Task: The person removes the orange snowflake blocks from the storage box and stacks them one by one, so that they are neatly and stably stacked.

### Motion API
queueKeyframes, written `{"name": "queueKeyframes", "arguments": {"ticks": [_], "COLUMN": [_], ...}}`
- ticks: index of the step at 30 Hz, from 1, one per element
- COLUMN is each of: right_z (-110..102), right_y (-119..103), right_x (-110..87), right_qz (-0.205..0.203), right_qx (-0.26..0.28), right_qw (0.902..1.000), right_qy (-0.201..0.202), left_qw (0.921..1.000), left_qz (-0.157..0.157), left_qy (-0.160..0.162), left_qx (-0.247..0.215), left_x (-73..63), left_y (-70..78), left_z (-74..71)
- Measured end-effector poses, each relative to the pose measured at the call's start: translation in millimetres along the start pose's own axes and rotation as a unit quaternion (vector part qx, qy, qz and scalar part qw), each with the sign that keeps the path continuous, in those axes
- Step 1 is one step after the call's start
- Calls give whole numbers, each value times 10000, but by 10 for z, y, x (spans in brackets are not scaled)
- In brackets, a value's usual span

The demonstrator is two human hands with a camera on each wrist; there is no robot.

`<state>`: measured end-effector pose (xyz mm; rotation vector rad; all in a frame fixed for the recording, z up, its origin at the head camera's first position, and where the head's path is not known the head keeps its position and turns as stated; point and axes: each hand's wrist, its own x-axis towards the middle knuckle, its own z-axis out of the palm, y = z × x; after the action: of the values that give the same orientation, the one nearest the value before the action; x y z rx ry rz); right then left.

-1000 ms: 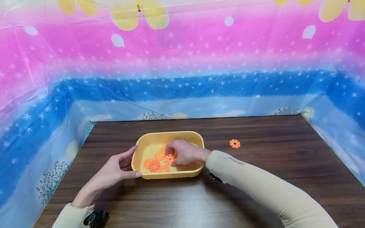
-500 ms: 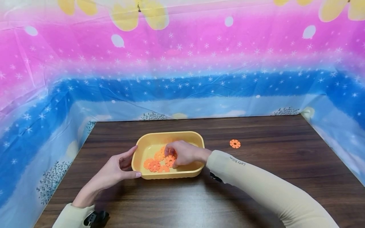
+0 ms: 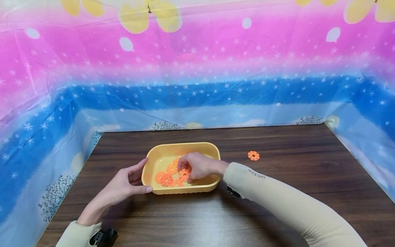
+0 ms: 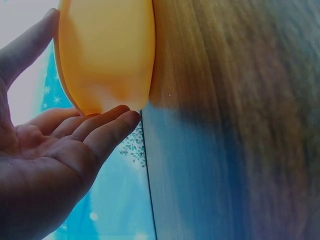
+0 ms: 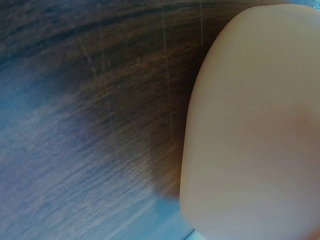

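A yellow plastic basin (image 3: 168,191) stands on the table, several orange interlocking snowflake discs (image 3: 166,179) lying in it. My left hand (image 3: 124,181) holds its left end, thumb on the near rim and fingers along the end wall. In the left wrist view, these fingers (image 4: 112,130) lie nearly straight against the basin (image 4: 110,45). My right hand (image 3: 199,166) reaches over the right rim, fingers curled, and pinches one orange snowflake disc (image 3: 184,175) inside. In the right wrist view the basin's outer wall (image 5: 255,125) fills the right side and hides the hand's fingers.
A single orange snowflake disc (image 3: 253,155) lies on the dark wood table (image 3: 191,219), right of the basin. A printed pink and blue cloth (image 3: 197,82) hangs behind the table and along both its sides.
The disc at my right fingertips has shifted slightly toward me between the first two frames. Both hands and the basin have otherwise stayed in place.
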<state>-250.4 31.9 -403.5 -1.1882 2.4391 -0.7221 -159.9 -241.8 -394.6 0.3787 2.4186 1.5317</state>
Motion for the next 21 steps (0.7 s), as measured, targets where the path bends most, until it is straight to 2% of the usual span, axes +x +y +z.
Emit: {"name": "queueKeyframes", "arguments": {"ticks": [10,21], "right_z": [-15,-47], "right_y": [0,-10], "right_x": [-9,-12], "right_qz": [-150,-52], "right_qx": [-121,-139], "right_qw": [9998,9999], "right_qy": [-22,21], "left_qw": [10000,10000], "left_qz": [30,15], "left_qy": [5,38], "left_qx": [20,-22], "left_x": [0,7], "left_y": [7,-5], "left_z": [-8,-1]}}
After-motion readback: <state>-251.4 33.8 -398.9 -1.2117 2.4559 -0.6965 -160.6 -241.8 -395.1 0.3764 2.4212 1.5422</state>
